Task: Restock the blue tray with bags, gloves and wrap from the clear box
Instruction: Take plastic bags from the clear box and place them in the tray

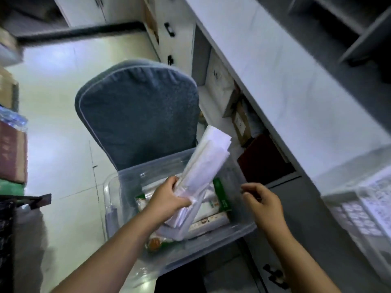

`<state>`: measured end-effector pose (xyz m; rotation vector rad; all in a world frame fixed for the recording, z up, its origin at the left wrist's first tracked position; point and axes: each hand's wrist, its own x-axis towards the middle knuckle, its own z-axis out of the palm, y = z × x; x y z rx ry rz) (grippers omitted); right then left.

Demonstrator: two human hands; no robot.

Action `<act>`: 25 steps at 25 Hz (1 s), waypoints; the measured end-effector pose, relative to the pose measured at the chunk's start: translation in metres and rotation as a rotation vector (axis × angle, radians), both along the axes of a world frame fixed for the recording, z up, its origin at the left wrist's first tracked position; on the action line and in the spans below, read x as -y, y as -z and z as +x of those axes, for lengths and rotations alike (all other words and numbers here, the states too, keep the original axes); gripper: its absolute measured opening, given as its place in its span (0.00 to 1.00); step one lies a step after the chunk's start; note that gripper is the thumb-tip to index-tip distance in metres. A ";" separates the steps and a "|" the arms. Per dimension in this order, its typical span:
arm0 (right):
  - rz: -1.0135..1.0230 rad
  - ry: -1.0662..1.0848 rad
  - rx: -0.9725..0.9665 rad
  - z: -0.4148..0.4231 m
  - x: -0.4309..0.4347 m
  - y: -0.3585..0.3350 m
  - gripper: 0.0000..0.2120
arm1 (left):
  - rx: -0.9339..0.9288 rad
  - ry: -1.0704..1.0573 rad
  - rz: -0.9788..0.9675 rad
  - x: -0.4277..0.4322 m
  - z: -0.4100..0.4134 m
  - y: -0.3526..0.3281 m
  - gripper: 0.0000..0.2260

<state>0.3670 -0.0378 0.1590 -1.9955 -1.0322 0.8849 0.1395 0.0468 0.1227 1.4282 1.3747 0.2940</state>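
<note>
clear box - one | left hand fingers grip one bag bundle | right hand - loosely open, empty

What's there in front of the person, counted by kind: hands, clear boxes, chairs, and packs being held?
Hands: 2, left hand and right hand
Clear box: 1
Blue chair: 1
Held pack of clear bags: 1
Total: 5
</note>
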 end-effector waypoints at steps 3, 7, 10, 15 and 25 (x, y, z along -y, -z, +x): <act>0.109 0.116 -0.117 -0.009 0.004 -0.058 0.08 | 0.181 0.005 0.020 -0.005 0.028 -0.070 0.17; 0.270 0.290 -0.244 -0.015 0.024 -0.119 0.06 | 0.375 0.098 -0.004 0.013 0.073 -0.135 0.21; 0.396 0.453 -0.225 0.000 0.057 -0.148 0.04 | 0.434 0.227 -0.013 0.040 0.117 -0.166 0.23; 0.414 0.641 -0.235 0.051 0.116 -0.174 0.06 | 0.475 0.403 -0.048 0.088 0.186 -0.189 0.25; 0.442 0.783 -0.177 0.209 0.207 -0.174 0.09 | 0.308 0.604 0.091 0.102 0.387 -0.214 0.13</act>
